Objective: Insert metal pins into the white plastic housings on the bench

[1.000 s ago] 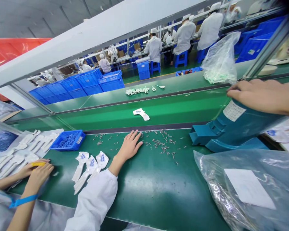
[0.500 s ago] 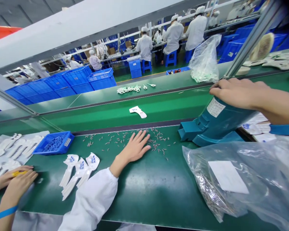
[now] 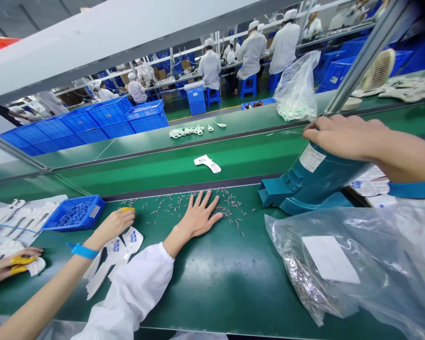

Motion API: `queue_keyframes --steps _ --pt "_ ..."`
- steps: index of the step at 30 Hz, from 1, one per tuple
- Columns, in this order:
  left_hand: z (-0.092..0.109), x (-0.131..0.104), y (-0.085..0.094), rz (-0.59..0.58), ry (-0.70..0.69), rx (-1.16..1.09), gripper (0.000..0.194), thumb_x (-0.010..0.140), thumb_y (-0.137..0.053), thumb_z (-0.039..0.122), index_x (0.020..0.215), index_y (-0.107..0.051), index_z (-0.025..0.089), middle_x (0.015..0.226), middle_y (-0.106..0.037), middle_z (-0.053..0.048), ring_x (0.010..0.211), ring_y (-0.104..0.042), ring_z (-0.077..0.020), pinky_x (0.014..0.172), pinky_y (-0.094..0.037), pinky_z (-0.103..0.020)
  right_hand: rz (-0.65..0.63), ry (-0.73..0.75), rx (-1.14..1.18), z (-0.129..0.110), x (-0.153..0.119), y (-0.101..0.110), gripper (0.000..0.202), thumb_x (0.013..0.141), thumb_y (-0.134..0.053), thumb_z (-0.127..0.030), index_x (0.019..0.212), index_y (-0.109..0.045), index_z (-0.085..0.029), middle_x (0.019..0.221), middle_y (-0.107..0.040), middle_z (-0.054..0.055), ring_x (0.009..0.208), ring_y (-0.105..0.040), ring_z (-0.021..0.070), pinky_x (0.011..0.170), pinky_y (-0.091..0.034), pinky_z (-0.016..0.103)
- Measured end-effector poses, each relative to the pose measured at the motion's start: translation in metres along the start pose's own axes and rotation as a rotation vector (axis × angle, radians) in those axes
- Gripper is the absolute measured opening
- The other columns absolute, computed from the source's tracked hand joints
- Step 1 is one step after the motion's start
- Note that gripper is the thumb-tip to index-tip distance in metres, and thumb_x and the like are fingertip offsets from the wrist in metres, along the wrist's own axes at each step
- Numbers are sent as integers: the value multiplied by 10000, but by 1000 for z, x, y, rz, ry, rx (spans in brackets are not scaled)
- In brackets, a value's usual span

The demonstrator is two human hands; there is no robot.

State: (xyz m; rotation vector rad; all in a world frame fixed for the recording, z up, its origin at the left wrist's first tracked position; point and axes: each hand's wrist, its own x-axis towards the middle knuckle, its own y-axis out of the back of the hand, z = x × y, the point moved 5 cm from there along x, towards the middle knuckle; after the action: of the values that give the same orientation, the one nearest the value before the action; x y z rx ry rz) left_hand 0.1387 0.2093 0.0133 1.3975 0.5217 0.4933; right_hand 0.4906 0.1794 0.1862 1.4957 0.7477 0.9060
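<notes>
My left hand (image 3: 199, 216) lies palm down with its fingers spread over small metal screws (image 3: 230, 200) scattered on the green worktop. My right hand (image 3: 340, 134) grips the top of a teal cylindrical device (image 3: 315, 172) with a spout-like foot, its fingers bent over the rim. The device leans to the right. In front of it lies a clear plastic bag (image 3: 371, 288) with a white label (image 3: 331, 259) and many metal screws inside. Left of my forearm are white plastic shells (image 3: 132, 240) with blue marks, partly hidden by a co-worker's arm.
A co-worker's hand (image 3: 115, 222) with yellow finger covers touches down by the screws; their other hand (image 3: 17, 264) holds a white piece. A blue tray (image 3: 72, 212) holds small blue parts. One white shell (image 3: 208, 163) lies on the green belt (image 3: 156, 165) behind.
The co-worker's nearer hand has moved from the left to the left end of the screws, its arm now crossing the white shells. My hands have hardly moved.
</notes>
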Motion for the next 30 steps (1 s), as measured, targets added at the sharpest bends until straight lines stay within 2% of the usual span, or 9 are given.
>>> queue_keyframes --steps 4,8,14,16,19,22,24,27,30 --pt "13 27 -5 -3 -89 -11 651 1009 -131 600 1566 -196 268 1647 -154 -48 1525 -103 -264 1219 -158 -518 -97 -34 -45 -1 -2 -1 556 902 -274 -572 1225 -553 -214 1428 -503 200 1274 -486 444 969 -412 602" --pt "14 43 -10 15 -130 0 687 997 -193 630 1561 -219 239 1637 -193 -70 1519 -136 -272 1217 -170 -503 -99 -19 -39 -5 -7 3 555 901 -261 -563 1222 -560 -223 1416 -514 193 1259 -499 442 962 -419 595" --pt "4 21 2 53 -130 22 598 1033 -161 524 1572 -169 263 1645 -148 -78 1522 -68 -316 1199 -116 -596 -76 0 -28 -7 -8 5 541 900 -266 -540 1202 -570 -211 1383 -530 211 1257 -494 446 952 -408 619" --pt "16 14 6 49 -173 15 577 1041 -157 493 1575 -138 278 1648 -144 -49 1527 -51 -276 1219 -89 -550 -85 0 -26 -8 -9 6 549 901 -268 -540 1218 -561 -200 1395 -518 216 1273 -477 448 966 -395 621" --pt "52 12 6 24 -311 -21 609 1031 -178 531 1579 -103 275 1649 -138 -34 1529 -54 -239 1237 -77 -488 -114 -19 -19 -10 -12 8 572 909 -262 -535 1274 -534 -189 1437 -478 217 1301 -447 442 1001 -372 607" --pt "83 15 -3 -12 -454 -48 640 1021 -181 564 1578 -112 256 1646 -140 -56 1528 -56 -248 1234 -70 -504 -123 -40 -12 -12 -17 11 567 918 -260 -515 1300 -519 -185 1454 -463 211 1307 -443 425 1020 -362 593" --pt "93 17 -11 -37 -513 -38 623 1022 -193 563 1571 -153 269 1644 -153 -56 1527 -65 -258 1229 -71 -523 -122 -38 -8 -13 -19 13 565 922 -256 -506 1305 -517 -182 1455 -462 209 1311 -440 422 1026 -358 593" --pt "91 19 -19 -50 -544 -11 589 1027 -217 548 1557 -210 292 1645 -149 -53 1525 -75 -275 1222 -85 -542 -122 -23 0 -13 -19 12 560 925 -253 -496 1307 -518 -183 1447 -467 209 1309 -442 422 1026 -356 596" --pt "75 16 -17 -46 -525 0 570 1027 -235 543 1555 -207 329 1647 -135 -36 1525 -74 -275 1221 -92 -542 -116 -18 6 -11 -17 11 552 923 -260 -500 1301 -521 -195 1436 -475 201 1307 -443 423 1022 -359 598"
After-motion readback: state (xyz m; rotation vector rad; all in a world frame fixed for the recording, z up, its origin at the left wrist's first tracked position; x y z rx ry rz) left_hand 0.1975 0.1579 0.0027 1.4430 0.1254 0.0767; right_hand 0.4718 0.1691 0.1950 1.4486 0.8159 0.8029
